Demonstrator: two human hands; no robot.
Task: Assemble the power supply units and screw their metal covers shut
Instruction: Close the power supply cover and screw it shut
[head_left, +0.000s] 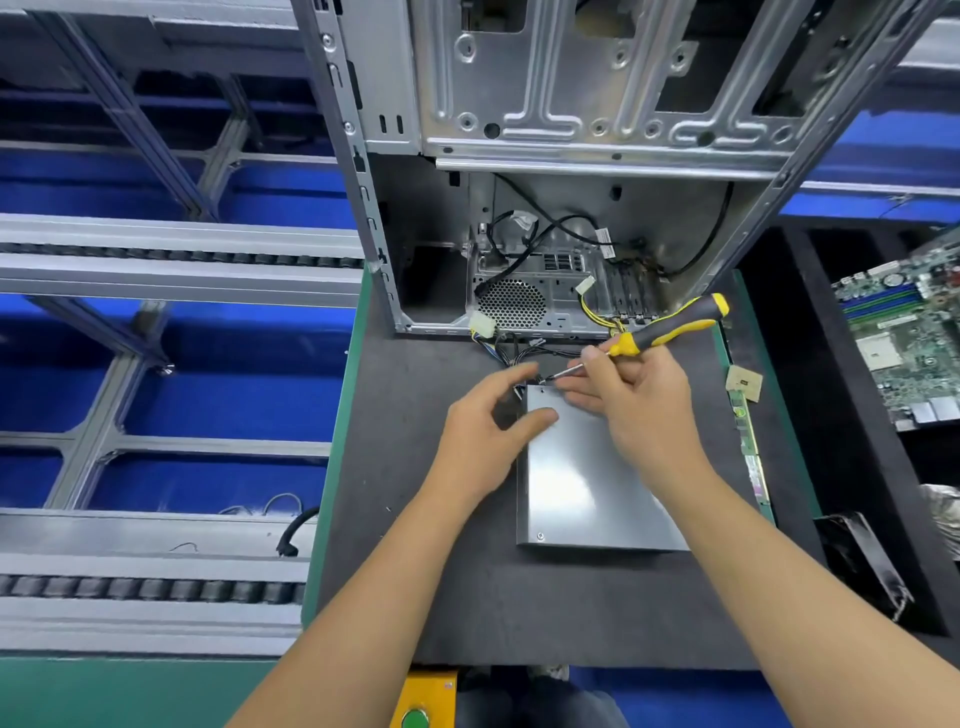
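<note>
A grey metal power supply unit (587, 483) lies flat on the dark mat, its cover on top and one screw showing at the near left corner. Its wire bundle (524, 348) runs out of the far end. My right hand (639, 410) grips a black-and-yellow screwdriver (670, 327) with the tip angled down at the unit's far left corner. My left hand (493, 421) hovers at that same corner, thumb resting on the cover and fingers spread near the tip. Whether a screw sits under the tip is hidden.
An open metal computer case (571, 156) stands at the far edge of the mat (415, 571). A motherboard (909, 332) lies in a black tray at right, with a green circuit strip (748, 441) along the mat's right edge. Roller conveyor rails (156, 260) run at left.
</note>
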